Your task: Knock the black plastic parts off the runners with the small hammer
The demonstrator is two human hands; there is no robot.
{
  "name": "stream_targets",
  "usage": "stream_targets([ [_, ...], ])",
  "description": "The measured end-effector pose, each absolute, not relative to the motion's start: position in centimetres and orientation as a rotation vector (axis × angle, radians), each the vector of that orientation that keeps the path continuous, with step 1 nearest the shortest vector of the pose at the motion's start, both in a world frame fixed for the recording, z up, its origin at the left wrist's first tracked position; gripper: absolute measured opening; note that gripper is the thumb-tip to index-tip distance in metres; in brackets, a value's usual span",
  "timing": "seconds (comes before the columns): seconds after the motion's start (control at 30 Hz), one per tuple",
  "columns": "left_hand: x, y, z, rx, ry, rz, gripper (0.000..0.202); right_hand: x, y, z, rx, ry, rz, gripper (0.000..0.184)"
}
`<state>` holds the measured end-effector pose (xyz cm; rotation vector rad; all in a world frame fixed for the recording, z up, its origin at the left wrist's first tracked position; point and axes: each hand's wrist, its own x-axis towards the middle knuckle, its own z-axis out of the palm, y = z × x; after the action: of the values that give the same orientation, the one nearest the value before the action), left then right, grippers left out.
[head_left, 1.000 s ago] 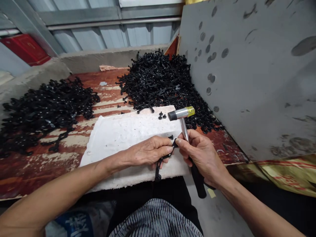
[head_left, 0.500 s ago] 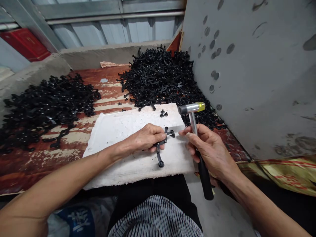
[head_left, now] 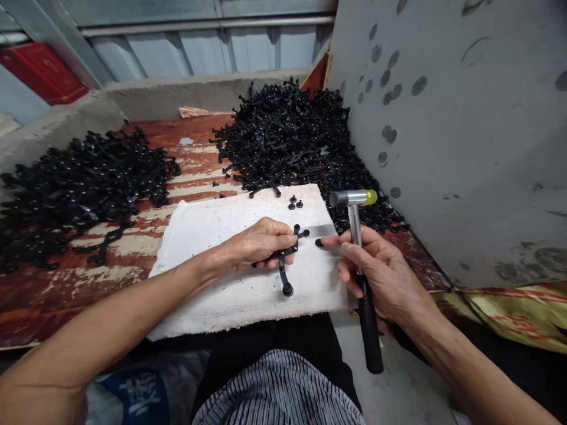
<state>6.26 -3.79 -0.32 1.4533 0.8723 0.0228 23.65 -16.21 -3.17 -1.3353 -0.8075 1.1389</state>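
Observation:
My left hand (head_left: 257, 245) presses a black cross-shaped metal piece (head_left: 287, 260) flat on the white pad (head_left: 212, 236), fingers closed over it. My right hand (head_left: 376, 271) grips the shaft of a small hammer (head_left: 354, 198) with a silver head, a yellow tip and a black handle. The right forefinger reaches out and touches a small black rivet (head_left: 319, 242) on the pad, just right of the cross piece. The hammer head hovers above the pad's right edge.
Two more loose rivets (head_left: 295, 203) lie at the pad's far edge. A big heap of black pieces (head_left: 287, 136) sits behind the pad, another heap (head_left: 75, 189) at the left on the red worn board (head_left: 195, 159). A grey panel (head_left: 465, 136) stands on the right.
Both hands went from meeting above the pad's near edge to apart. The left hand laid the cross piece down on the pad. The right hand moved right with the hammer, finger onto a rivet.

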Motion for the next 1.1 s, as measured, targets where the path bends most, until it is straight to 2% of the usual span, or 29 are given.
stream_targets([
  [0.4,8.8,-3.9,-0.4,1.425,0.826,-0.019,0.03,23.3,-17.1,-4.2,-1.255,-0.507,1.164,0.039],
  [1.1,8.9,-3.9,-0.8,1.426,0.819,-0.037,0.029,23.4,-17.0,-4.4,-1.26,-0.557,1.126,0.038],
])
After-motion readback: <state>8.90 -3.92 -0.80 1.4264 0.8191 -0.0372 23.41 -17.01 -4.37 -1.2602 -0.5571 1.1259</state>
